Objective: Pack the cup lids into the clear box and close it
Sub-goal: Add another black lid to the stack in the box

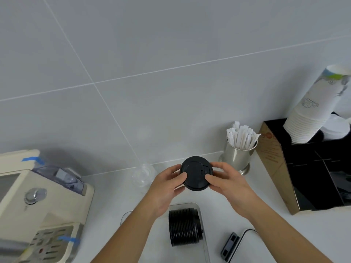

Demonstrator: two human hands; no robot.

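**A:** Hand state?

**B:** Both on one black cup lid (196,173), held in the air above the counter (114,196). Left hand (167,188): thumb across the lid's top, left side, fingers curled behind its left rim. Right hand (230,185): thumb on the top, right side, fingers round the far right rim. So each hand pinches the lid from its own side. Lid faces the camera, sip tab visible.

**A:** Rest of the lids?

**B:** Stack of black lids (183,225) lying on its side inside the clear box (201,221), near of the hands, between the forearms. Box is open on top. A latch or lid piece (229,246) in dark plastic lies just right of it; can't tell what it belongs to.

**A:** Surroundings?

**B:** Clear plastic cup lids (142,175) on the counter just left of the left hand, by the wall. Metal holder of paper-wrapped sticks (238,154) far right of the hands. Beyond that, a black organiser (311,177) with a stack of white paper cups (311,111) leaning on it. Cream coffee machine (38,196) far left, blue tape on it. Grey tiled wall (152,54) behind.
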